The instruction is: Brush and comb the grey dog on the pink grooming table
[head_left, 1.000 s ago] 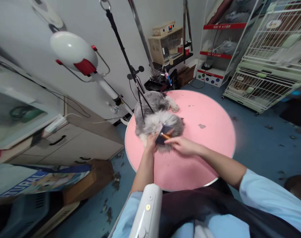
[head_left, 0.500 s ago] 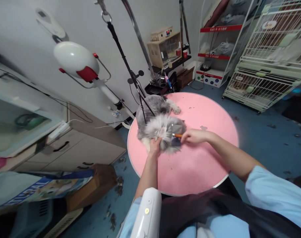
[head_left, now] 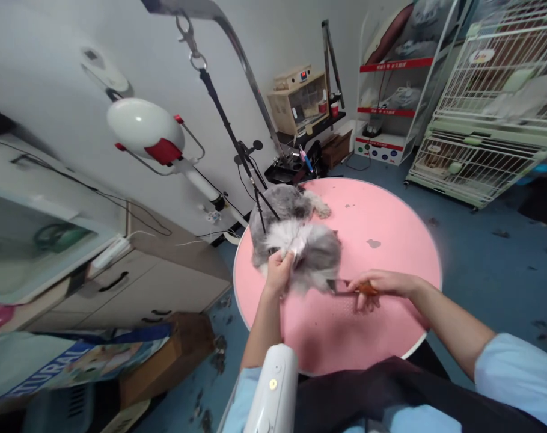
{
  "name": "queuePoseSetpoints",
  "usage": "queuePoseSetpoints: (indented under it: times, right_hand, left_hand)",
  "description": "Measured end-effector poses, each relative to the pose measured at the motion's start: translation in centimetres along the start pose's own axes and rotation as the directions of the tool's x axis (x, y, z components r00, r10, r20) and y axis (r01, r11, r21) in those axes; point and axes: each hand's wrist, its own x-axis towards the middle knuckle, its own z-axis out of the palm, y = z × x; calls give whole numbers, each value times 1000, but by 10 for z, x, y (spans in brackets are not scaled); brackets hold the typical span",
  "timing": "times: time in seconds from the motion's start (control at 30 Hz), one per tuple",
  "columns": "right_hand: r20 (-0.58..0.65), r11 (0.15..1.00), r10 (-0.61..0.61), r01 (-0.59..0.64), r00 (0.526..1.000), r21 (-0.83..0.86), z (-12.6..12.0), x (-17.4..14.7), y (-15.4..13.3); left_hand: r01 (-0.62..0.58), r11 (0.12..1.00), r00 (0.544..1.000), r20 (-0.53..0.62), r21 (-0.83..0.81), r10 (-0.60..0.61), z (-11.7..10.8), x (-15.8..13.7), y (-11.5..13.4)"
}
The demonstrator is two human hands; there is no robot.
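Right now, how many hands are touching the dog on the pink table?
1. The left hand grips the dog at its fur. The right hand holds the brush beside the dog, on the pink table.

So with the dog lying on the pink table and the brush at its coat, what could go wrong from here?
The dog lies near the round pink table's left edge, so a sudden squirm could carry it off. The left hand grips only fur, a hold that might pull or slip. The brush in the right hand works close to the body and could scratch skin if the dog jerks.
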Motion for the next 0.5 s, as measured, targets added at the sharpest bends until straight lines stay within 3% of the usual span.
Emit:
queuePoseSetpoints:
  times: [0.07,0.13,0.17,0.23,0.3,0.33,0.4,0.47,0.5]
  right_hand:
    - [-159,993,-107,112,982,23,9,-9,10]
    - [-421,979,-203,182,884,-90,18,-6,15]
    - [-532,970,-243,192,811,-150,21,-1,16]
    - [-665,954,-298,201,684,-220,25,7,17]
    - [-736,941,-338,210,587,-265,29,13,16]
    - [-764,933,-359,208,536,-292,31,15,15]
    - [-800,917,-400,200,447,-346,37,20,9]
    - [-805,901,-434,219,405,-375,39,31,-1]
    - [-793,893,-448,245,412,-377,36,40,-8]
  left_hand:
    - [-232,969,969,110,86,222,6,24,24]
    - [-374,897,926,144,236,348,18,49,44]
    - [-372,841,928,140,393,345,26,60,51]
    - [-275,686,962,195,674,193,43,77,58]
    - [-229,580,962,274,782,11,56,87,59]
    - [-233,586,943,327,776,-59,60,91,59]
    - [-210,696,883,439,686,-166,65,96,58]
    - [-82,842,828,507,533,-240,66,99,58]
    - [0,891,824,505,454,-257,66,100,58]
